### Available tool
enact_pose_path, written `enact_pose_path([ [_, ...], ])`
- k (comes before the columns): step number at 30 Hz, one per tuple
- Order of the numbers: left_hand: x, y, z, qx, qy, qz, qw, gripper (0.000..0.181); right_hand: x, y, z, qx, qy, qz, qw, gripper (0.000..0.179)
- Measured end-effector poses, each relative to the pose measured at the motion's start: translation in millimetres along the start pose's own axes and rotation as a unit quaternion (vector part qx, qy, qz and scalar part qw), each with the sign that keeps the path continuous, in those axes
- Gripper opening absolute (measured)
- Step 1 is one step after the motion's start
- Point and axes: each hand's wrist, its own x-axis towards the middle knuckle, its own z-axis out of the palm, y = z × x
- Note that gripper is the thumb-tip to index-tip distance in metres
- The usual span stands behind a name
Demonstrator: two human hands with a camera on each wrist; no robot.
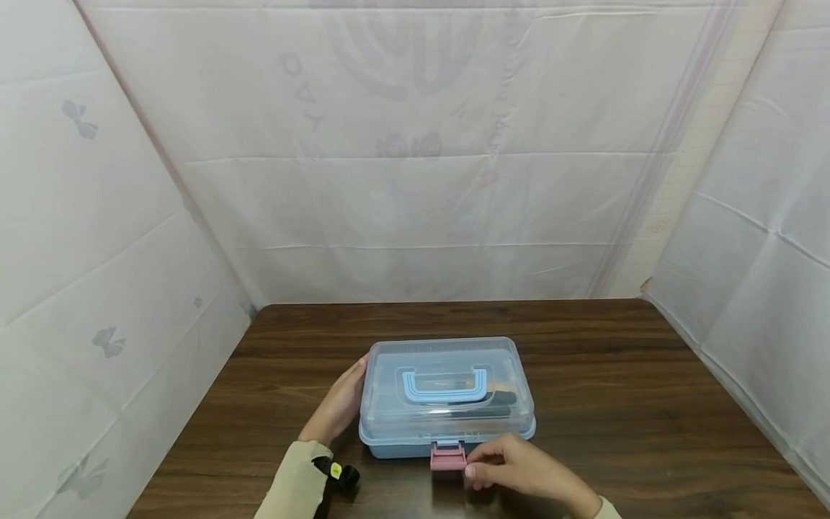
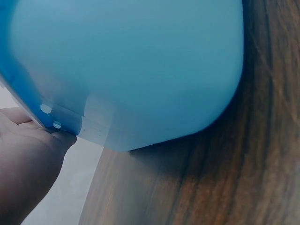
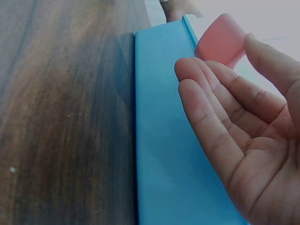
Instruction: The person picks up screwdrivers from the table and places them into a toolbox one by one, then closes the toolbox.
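A light-blue plastic box (image 1: 447, 404) with a clear lid (image 1: 395, 360) and a blue carry handle (image 1: 444, 395) stands on the table. Its pink latch (image 1: 448, 457) at the front is tilted outward from the box wall. My right hand (image 1: 519, 468) pinches the right edge of this latch (image 3: 222, 41) between thumb and fingers. Along the left side of the box lies my left hand (image 1: 340, 404), with fingers extended toward the back corner. In the left wrist view, the fingertips of that hand (image 2: 33, 159) are partly hidden behind the lid edge.
Through the lid, dark and tan items (image 1: 496, 400) show blurred inside the box. The dark wood table (image 1: 616, 389) has white sheeting (image 1: 415, 202) behind it and on both sides. A black strap with a small device (image 1: 337, 472) is on the left wrist.
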Motion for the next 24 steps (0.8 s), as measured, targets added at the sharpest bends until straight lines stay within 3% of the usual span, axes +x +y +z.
enact_pose_path([
  [8,3.5,-0.5,-0.6,-0.003,0.0,0.003,1.0,0.07,5.3,-6.7,-0.2,0.01,0.012,0.008,0.9998,0.034],
  [16,5.0,-0.2,-0.2,-0.004,-0.006,0.008,0.9999,0.071,10.7,-13.8,1.8,0.024,0.052,0.054,0.9969,0.04],
  [24,5.2,0.8,0.7,0.008,0.007,-0.004,0.9999,0.068,16.7,-20.0,3.8,-0.011,0.094,0.071,0.993,0.047],
])
